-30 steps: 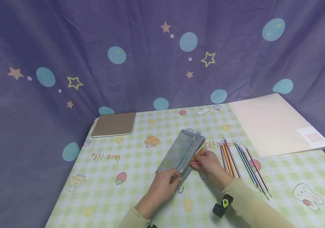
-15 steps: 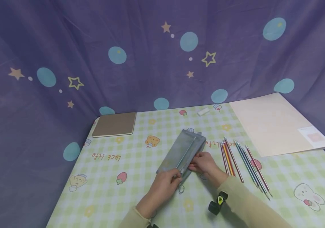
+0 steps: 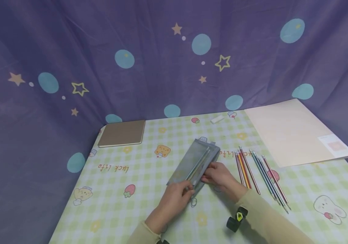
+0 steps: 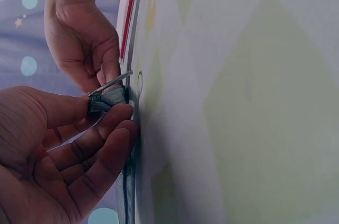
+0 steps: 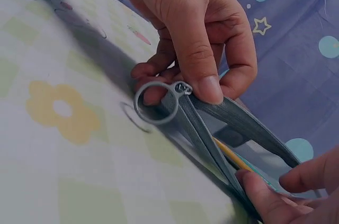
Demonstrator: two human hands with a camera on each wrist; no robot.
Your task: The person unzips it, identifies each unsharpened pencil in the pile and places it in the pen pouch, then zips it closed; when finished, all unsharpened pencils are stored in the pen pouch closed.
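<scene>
Grey see-thru zip pouch (image 3: 186,162) w/ ring pull (image 5: 139,104) gapes here, pencils (image 5: 233,153) showing inside, L hand (image 3: 174,198) & R hand (image 3: 219,177) fingers pinching it.

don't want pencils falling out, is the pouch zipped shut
No, in the right wrist view the pouch gapes open, with a yellow pencil visible inside.

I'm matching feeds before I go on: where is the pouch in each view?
Head: the pouch, right of centre, lower half.
Left wrist: the pouch, left of centre, partly hidden.
Right wrist: the pouch, from near centre towards lower right.
Shared landmark: the left hand, lower middle in head, lower left in left wrist, lower right in right wrist.
</scene>
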